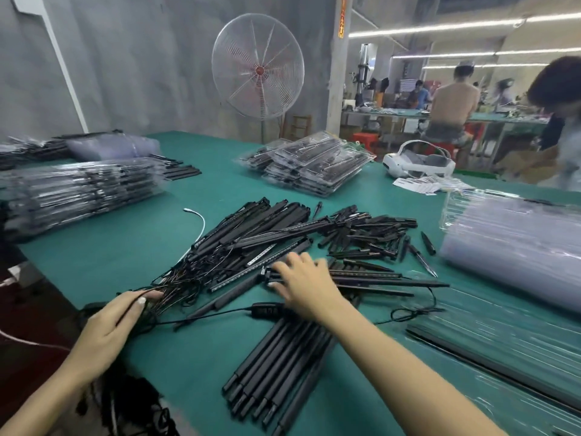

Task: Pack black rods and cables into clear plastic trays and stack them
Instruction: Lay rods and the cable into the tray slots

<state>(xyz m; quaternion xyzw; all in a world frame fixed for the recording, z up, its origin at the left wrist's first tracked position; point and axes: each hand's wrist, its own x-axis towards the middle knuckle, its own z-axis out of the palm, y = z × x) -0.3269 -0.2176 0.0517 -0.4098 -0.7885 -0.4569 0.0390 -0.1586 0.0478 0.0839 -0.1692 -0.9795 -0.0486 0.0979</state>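
Two bare hands are at work over the large loose heap of black rods and thin black cables [267,240] lying on the green matted surface [151,234]; that heap is taken as the landmark throughout.

Step in hand, as judged: selection of parts from the heap. No rod or cable is yet seated in a tray.

Left hand [110,325]: at the near-left corner of the heap. Its fingers [141,298] pinch a thin black cable [201,316] that trails rightward across the surface to a small black inline controller box [267,309] just nearer than the heap. The wrist is low, with the forearm entering from the bottom left.

Right hand [306,286]: palm down on the near edge of the heap. The fingers are spread and fairly straight, resting on the rods and gripping nothing. The forearm reaches in from the bottom right.

A neat bundle of long black rods [276,369] lies nearer than the heap, under the right forearm. An open clear plastic tray [503,341] lies to the near right of the heap, blurred. A stack of empty clear trays [518,243] stands right of the heap. Filled stacks sit beyond the heap [308,165] and to its left [78,190].

Next move, as judged: the cable must be drawn free of the tangle without dragging its neighbours, one rod separated, and both carried right to the open tray.
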